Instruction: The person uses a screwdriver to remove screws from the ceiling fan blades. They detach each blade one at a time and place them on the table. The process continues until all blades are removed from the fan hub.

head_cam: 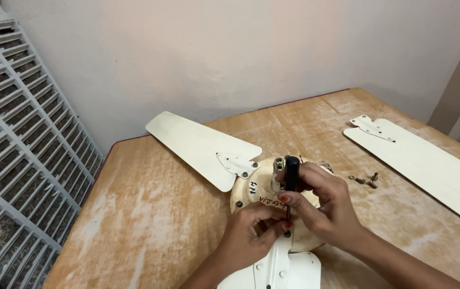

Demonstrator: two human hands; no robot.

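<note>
Right hand clamped on screwdriver, left hand pinching its tip at fan motor; tilt risks slipping off the screw.

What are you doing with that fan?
A person has a fan motor on a wooden table. The right hand holds a black screwdriver upright, tip down at a screw by the near blade. The left hand steadies the tip. One blade is attached; another lies loose, with screws beside it.
</note>
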